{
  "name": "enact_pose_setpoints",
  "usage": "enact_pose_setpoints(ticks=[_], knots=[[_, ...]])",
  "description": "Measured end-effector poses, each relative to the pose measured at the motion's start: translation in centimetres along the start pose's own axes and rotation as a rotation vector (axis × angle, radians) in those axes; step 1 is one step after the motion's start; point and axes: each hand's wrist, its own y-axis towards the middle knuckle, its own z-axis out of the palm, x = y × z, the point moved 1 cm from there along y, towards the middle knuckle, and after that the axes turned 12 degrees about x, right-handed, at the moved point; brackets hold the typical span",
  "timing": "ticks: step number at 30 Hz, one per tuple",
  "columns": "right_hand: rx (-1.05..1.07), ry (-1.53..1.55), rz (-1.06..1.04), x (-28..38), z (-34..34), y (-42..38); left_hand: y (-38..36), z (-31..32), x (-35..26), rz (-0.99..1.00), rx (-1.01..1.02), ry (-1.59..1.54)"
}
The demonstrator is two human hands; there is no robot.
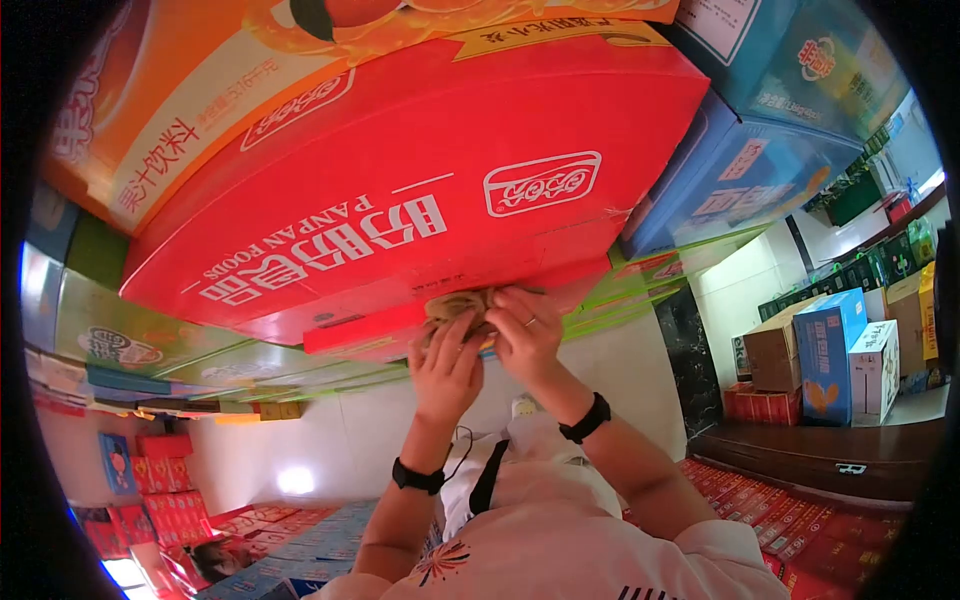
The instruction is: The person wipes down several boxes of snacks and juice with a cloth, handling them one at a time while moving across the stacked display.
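A crumpled olive-brown cloth (458,304) is bunched up at the near edge of a large red carton (400,180) with white lettering. The fingers of my left hand (446,365) are curled over its near left side. My right hand (527,335), with a ring on one finger, pinches the cloth from the right. Both hands are close together, and dark bands circle both wrists. Something small and colourful shows just beneath the fingers, too covered to make out.
An orange drink carton (200,110) adjoins the red one on the far side. Blue cartons (740,180) stand to its right. Green boxes (140,325) lie below it. More boxes (830,355) stand on a dark ledge at right. Light floor (330,435) lies below.
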Motion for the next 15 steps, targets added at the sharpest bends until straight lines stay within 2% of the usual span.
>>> enact_pose_setpoints(ticks=[10,15], knots=[[0.074,0.236,-0.113,4.8,4.6,1.6,-3.9,-1.1,4.0,-0.205,-0.125,0.220],[0.161,0.283,-0.252,3.4,5.0,0.9,-3.6,-1.3,3.5,-0.247,-0.165,0.206]])
